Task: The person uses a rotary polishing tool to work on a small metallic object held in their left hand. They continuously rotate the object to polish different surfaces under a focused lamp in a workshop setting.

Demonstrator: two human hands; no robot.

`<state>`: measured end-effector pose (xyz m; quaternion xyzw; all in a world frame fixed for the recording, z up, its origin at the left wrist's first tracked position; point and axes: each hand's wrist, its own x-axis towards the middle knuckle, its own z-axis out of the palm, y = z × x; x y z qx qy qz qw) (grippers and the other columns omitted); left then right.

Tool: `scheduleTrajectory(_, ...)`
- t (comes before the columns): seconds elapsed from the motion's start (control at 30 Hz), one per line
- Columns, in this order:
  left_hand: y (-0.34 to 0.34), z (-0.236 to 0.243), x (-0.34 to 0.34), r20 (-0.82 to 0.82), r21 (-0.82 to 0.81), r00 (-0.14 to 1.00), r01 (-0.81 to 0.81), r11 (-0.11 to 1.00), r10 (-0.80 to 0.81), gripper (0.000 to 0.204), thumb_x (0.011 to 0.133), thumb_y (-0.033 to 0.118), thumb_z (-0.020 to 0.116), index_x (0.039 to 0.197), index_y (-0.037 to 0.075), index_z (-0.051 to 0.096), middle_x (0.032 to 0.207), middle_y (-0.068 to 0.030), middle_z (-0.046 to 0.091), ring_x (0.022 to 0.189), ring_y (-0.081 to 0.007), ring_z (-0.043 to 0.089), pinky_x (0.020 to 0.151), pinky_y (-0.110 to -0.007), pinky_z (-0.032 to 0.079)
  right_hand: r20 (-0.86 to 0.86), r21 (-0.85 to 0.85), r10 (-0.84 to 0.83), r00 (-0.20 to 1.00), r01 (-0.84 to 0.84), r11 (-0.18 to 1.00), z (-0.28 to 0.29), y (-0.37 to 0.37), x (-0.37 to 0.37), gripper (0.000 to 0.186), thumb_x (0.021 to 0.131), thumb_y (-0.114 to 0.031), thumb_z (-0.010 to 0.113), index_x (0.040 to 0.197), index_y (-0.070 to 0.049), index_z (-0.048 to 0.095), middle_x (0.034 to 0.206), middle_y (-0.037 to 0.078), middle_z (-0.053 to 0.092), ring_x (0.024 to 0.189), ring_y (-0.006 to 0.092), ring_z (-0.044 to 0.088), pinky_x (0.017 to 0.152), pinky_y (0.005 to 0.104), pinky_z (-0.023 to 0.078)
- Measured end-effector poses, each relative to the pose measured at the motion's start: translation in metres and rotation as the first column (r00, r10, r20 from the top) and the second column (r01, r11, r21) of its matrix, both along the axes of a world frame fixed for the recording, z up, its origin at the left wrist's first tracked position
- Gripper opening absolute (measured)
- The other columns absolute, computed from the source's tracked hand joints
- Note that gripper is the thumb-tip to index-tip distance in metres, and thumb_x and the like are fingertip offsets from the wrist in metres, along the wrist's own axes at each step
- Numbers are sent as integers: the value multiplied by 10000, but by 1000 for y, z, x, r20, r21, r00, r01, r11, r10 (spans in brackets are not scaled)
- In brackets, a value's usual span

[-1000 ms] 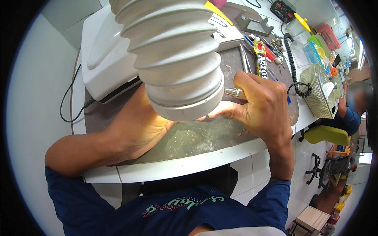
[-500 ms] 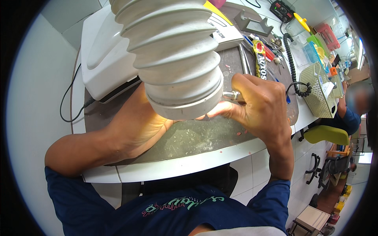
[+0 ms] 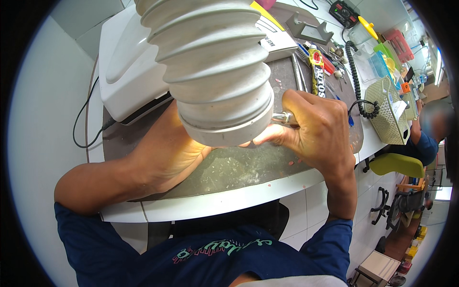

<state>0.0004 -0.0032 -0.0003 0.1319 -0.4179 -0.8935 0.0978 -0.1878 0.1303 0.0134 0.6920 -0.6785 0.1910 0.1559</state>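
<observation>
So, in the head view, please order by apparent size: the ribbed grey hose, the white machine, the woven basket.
1. Ribbed grey hose, though it is nearest the camera, so unsure.
2. White machine.
3. Woven basket.

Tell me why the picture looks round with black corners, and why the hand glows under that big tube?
Head view: the fisheye lens squeezes the scene into a circle, leaving dark corners and bending the white bench edge. Warm light falls from the mouth of the ribbed grey hose, so the left hand glows yellowish beneath it. The right hand with its metal handpiece is sharp. The person at the right edge is blurred.
</observation>
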Motion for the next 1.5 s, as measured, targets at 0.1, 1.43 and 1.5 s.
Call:
scheduleTrajectory(0.1,-3,-2,0,-28,-5,999,34,999,-34,373,859,73,713,1198,35,561,1134,-34,607,1058,-114,567,933,-285,454,4,1,5,1000,-5,1000,0,0,0,658,678,-710,661,606,-80,485,485,22,473,371,157,453,367,309,345)
scheduleTrajectory(1.43,-1,-6,0,-1,-11,1000,11,1000,-11,366,850,51,708,1187,37,566,1117,-24,608,1030,-95,564,858,-259,459,-3,-11,5,1000,-5,1000,0,1,-1,653,668,-709,671,612,-88,477,492,19,471,370,156,457,362,313,339)
scheduleTrajectory(1.5,0,-7,0,-10,-4,1000,-2,1000,2,363,853,51,705,1188,38,566,1119,-23,607,1031,-96,564,858,-261,459,-2,-22,-5,1000,5,1000,-1,0,-2,652,667,-705,676,612,-88,473,491,19,469,366,159,451,362,313,338)
